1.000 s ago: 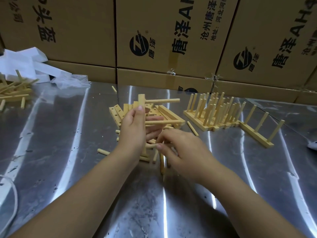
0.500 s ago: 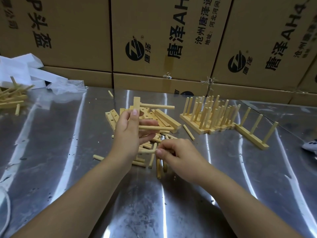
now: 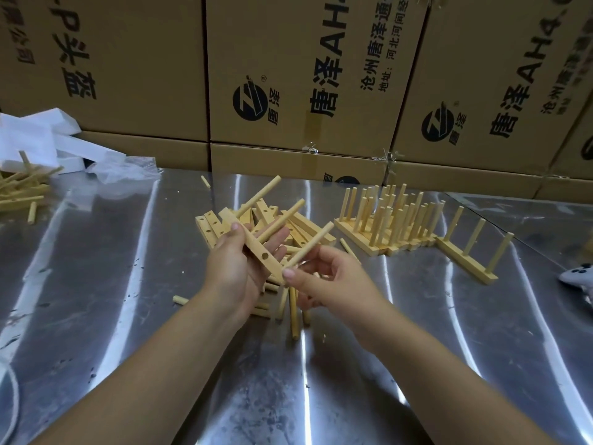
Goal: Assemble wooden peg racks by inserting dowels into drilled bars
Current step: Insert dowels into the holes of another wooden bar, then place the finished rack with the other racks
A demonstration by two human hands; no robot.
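Held drilled bar [image 3: 253,248]: pale wood, tilted, raised off the table [image 3: 128,316] in left hand [image 3: 231,271]. Two dowels [image 3: 260,195] seated at its far end, angled up-right; one empty hole shows nearer. The third dowel [image 3: 308,247] is pinched by right hand [image 3: 324,277], lower end at the bar's near end. Spare bars [image 3: 208,224] piled behind, loose dowels [image 3: 293,313] underneath, finished racks [image 3: 385,220] upright to the right.

We find open worktop [image 3: 128,284] near us and to the left — ahead, the heap of drilled bars [image 3: 313,228], the finished racks [image 3: 390,220] and the wall of boxes [image 3: 288,75] stand in our way.
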